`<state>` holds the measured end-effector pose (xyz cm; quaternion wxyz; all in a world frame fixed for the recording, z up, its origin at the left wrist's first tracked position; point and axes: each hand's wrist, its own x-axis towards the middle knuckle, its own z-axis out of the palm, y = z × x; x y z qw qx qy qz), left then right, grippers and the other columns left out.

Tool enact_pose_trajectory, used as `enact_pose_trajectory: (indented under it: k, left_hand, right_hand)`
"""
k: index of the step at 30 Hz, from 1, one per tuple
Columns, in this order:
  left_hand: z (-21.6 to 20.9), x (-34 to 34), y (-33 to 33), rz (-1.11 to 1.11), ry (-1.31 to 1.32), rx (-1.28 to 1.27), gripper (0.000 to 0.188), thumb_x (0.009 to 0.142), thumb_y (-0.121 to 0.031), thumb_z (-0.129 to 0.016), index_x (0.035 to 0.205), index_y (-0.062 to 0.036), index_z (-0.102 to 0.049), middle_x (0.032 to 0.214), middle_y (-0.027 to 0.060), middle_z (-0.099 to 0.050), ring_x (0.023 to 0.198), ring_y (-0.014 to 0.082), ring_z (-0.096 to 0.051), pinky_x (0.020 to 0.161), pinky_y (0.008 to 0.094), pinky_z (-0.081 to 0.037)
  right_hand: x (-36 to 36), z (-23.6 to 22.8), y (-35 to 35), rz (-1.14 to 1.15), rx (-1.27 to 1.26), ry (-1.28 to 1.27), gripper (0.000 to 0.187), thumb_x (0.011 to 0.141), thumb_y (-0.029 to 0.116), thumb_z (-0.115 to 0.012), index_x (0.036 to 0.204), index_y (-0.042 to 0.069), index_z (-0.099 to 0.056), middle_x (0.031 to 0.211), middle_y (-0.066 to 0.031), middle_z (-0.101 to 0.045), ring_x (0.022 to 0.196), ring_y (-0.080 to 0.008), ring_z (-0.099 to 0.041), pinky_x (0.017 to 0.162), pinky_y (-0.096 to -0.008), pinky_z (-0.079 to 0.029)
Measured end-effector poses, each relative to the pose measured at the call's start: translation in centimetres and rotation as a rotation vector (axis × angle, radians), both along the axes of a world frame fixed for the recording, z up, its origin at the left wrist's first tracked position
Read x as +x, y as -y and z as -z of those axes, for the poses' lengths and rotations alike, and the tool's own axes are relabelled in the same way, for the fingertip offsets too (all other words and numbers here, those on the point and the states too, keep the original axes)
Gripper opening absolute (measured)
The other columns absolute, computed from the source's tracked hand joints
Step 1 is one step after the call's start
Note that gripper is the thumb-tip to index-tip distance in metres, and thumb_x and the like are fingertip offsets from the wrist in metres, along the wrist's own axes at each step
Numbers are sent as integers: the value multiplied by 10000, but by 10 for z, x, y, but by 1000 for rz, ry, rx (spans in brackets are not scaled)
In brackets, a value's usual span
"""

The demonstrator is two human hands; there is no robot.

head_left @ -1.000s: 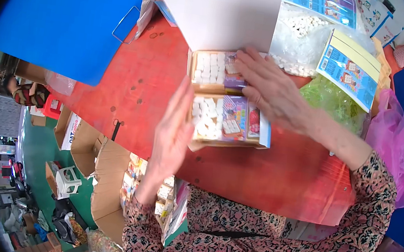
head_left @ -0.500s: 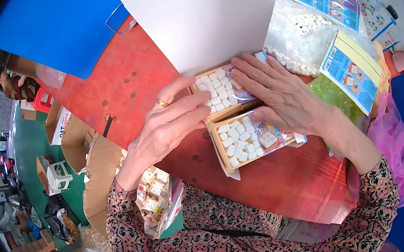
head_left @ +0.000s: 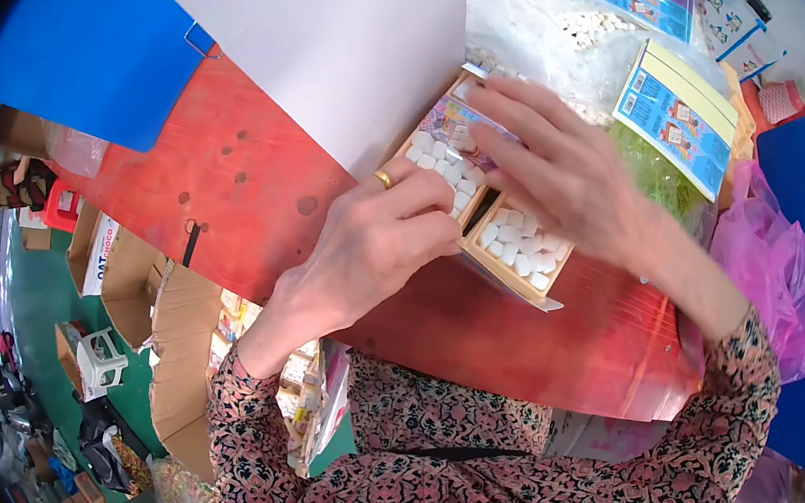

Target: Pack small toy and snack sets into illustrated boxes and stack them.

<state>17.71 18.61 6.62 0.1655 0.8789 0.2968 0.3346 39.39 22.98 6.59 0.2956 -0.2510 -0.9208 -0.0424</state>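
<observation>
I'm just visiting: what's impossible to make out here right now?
All in the head view:
- Far end of the right tray: behind the right hand.
- Right hand's exact contact: blurred.
- What the curled left hand grips: hidden by its own fingers.
- Large white sheet's full shape: cut off by the upper edge.
- Number of small packs: partly behind the left sleeve.

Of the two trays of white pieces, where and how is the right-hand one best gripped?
Probably by the near end wall of the right-hand tray, from the person's side: that short wall is mostly uncovered, while the left-hand tray lies close alongside and the right hand covers the far part.
</observation>
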Motion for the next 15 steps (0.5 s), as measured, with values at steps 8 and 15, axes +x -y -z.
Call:
enact_pose_trajectory:
  k: [8, 15]
  left_hand:
    - [-7, -3, -15, 94, -26, -213, 112, 668, -12, -699, 751, -7, -623, 758, 71, -571, 745, 232, -548, 643, 316, -439]
    - [-13, 2, -20, 92, -81, -343, 65, 730, -31, -655, 745, -3, -598, 712, 77, -551, 683, 240, -524, 613, 330, -407]
  right_hand:
    - [-9, -17, 83, 225, -533, -69, 258, 717, 178, -753, 863, 39, -592, 794, -79, -522, 705, -244, -490, 595, -344, -402]
    - [-7, -22, 81, 325, -832, -141, 158, 729, 124, -707, 726, 16, -593, 639, -123, -559, 633, -303, -548, 582, -409, -433]
